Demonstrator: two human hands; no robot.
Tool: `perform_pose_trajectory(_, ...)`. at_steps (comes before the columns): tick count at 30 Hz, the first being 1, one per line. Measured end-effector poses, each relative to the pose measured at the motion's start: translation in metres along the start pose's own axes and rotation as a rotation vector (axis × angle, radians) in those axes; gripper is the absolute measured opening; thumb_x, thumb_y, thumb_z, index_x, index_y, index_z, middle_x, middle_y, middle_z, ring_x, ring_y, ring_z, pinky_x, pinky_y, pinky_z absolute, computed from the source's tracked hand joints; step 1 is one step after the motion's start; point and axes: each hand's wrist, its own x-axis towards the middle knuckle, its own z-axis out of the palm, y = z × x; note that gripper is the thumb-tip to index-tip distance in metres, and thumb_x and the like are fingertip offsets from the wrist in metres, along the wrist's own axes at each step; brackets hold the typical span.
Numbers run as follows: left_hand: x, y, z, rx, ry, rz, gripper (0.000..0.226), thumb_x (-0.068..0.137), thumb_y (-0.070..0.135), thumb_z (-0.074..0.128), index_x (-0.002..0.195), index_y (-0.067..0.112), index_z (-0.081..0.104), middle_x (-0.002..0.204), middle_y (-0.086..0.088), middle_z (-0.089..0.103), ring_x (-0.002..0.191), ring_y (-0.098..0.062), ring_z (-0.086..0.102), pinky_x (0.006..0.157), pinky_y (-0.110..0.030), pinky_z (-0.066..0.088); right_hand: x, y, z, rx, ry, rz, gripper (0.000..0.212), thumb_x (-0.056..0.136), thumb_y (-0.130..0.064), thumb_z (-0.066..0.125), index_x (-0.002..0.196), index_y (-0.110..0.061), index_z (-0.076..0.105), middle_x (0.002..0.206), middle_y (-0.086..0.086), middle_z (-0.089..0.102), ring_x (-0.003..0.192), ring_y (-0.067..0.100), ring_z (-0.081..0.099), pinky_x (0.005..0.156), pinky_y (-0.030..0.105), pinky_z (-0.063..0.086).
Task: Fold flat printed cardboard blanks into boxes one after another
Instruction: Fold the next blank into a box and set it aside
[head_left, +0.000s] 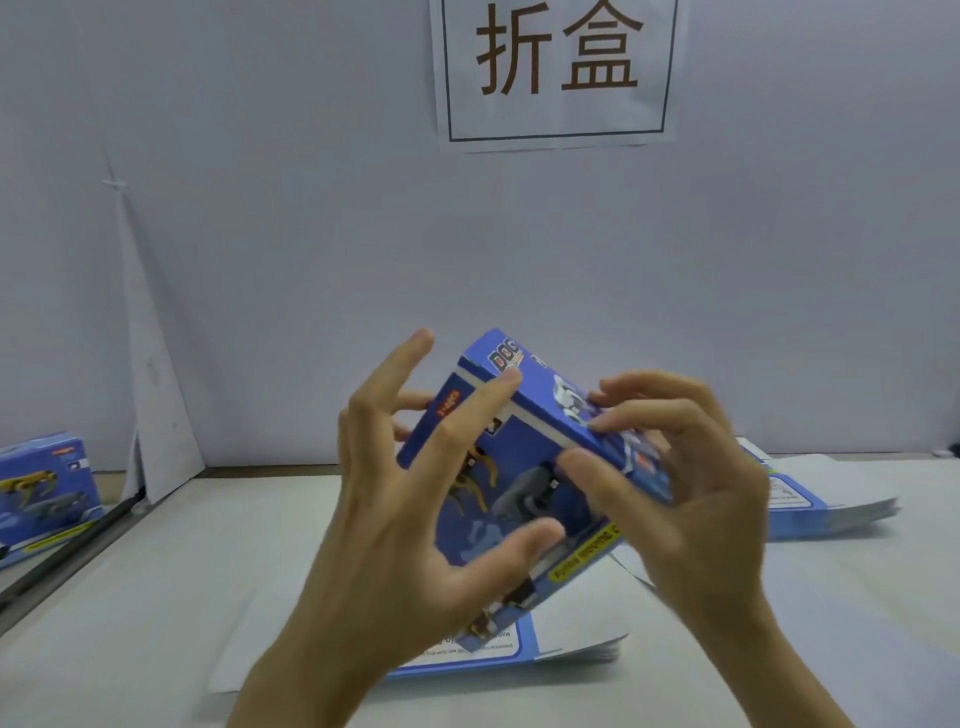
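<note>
Left hand (384, 519) and right hand (696, 499) hold blue box (519, 499) over stacked blanks (571, 649).

Blue printed box (519, 493) — tilted, seemingly fully formed — above a stack of flat blanks (576, 647)

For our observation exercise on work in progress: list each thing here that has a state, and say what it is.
held box: folded into shape, tilted, off the table.
left hand: grips the held box.
right hand: pinches the held box's side.
near stack of blanks: flat, unfolded, on the table.
right stack of blanks: flat, on the table.
far-left box: folded up, set aside.
</note>
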Motion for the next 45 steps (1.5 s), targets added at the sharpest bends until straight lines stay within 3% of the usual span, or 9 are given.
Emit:
perform_pose_trajectory(6,0.004,-0.012,-0.023,-0.398,0.067,-0.030,0.059,0.085,0.046,0.063,0.139,0.042,0.039,0.127,0.010,0.048,0.102,-0.027,0.055,0.073,-0.037,0.055,0.010,-0.017,-0.008,0.193,0.025,0.046,0.014,0.078,-0.034,0.075,0.086,-0.023,0.071,0.093,-0.001,0.072,0.091,0.023,0.068,0.075,0.026,0.054)
perform_pose_trajectory(10,0.003,-0.013,-0.019,-0.552,-0.023,-0.209,0.071,0.077,0.053,0.069,0.140,0.047,0.036,0.135,0.007,0.048,0.118,-0.024,0.055,0.083,-0.042,0.056,0.010,-0.021,-0.006,0.214,0.013,0.052,0.013,0.079,-0.037,0.075,0.086,-0.026,0.071,0.093,-0.003,0.072,0.092,0.023,0.068,0.076,0.028,0.053)
perform_pose_trajectory(13,0.000,-0.009,-0.005,-0.415,-0.004,-0.278,0.060,0.078,0.053,0.065,0.133,0.040,0.044,0.124,0.011,0.053,0.114,-0.009,0.057,0.079,-0.022,0.055,0.009,-0.019,0.000,0.113,0.021,0.025,0.011,0.084,-0.038,0.069,0.094,-0.032,0.071,0.098,-0.008,0.068,0.098,0.020,0.064,0.076,0.030,0.053)
perform_pose_trajectory(15,0.001,-0.004,0.002,-0.238,0.058,-0.240,0.069,0.079,0.056,0.064,0.139,0.037,0.035,0.123,0.014,0.048,0.116,0.000,0.051,0.082,-0.010,0.048,0.008,-0.017,0.004,0.041,0.052,0.040,0.014,0.086,-0.038,0.065,0.098,-0.036,0.072,0.100,-0.009,0.065,0.101,0.016,0.061,0.072,0.026,0.053)
perform_pose_trajectory(21,-0.008,0.014,0.024,-0.060,-0.150,-0.275,0.136,0.046,0.082,0.060,0.143,0.041,-0.026,0.154,0.014,-0.008,0.146,-0.010,0.000,0.114,-0.051,0.027,0.003,-0.015,0.014,-0.016,0.038,0.143,0.022,0.090,-0.033,0.054,0.100,-0.027,0.073,0.107,-0.002,0.063,0.107,0.018,0.060,0.073,0.017,0.051)
perform_pose_trajectory(28,-0.004,0.012,0.019,-0.046,-0.025,-0.297,0.125,0.052,0.067,0.064,0.150,0.022,0.000,0.148,-0.003,0.021,0.135,-0.013,0.027,0.105,-0.044,0.042,0.007,-0.013,-0.004,-0.093,-0.271,0.083,0.042,0.087,-0.038,0.053,0.126,-0.025,0.061,0.128,-0.009,0.054,0.125,0.030,0.048,0.091,0.042,0.051)
perform_pose_trajectory(32,-0.004,0.010,0.016,-0.121,-0.038,-0.315,0.125,0.051,0.059,0.067,0.150,0.027,-0.003,0.149,-0.001,0.018,0.139,-0.018,0.026,0.102,-0.046,0.045,0.005,-0.010,-0.001,-0.221,-0.353,-0.006,0.057,0.077,-0.045,0.065,0.131,-0.030,0.054,0.136,-0.006,0.047,0.130,0.024,0.042,0.104,0.032,0.040)
perform_pose_trajectory(40,-0.001,0.015,0.011,-0.205,0.002,-0.296,0.122,0.058,0.079,0.062,0.152,0.034,-0.002,0.140,0.019,0.027,0.132,-0.002,0.033,0.101,-0.012,0.035,0.010,-0.004,-0.002,-0.100,-0.163,0.030,0.032,0.079,-0.024,0.069,0.111,-0.028,0.068,0.124,0.002,0.057,0.121,0.020,0.053,0.096,0.031,0.047)
perform_pose_trajectory(45,0.002,0.008,-0.002,-0.419,0.030,-0.214,0.063,0.083,0.061,0.055,0.141,0.047,0.034,0.118,0.021,0.048,0.114,-0.009,0.054,0.086,-0.012,0.044,0.025,-0.006,-0.023,0.348,0.171,0.311,0.014,0.077,-0.014,0.058,0.076,-0.025,0.067,0.114,-0.006,0.068,0.110,0.024,0.063,0.087,0.022,0.049)
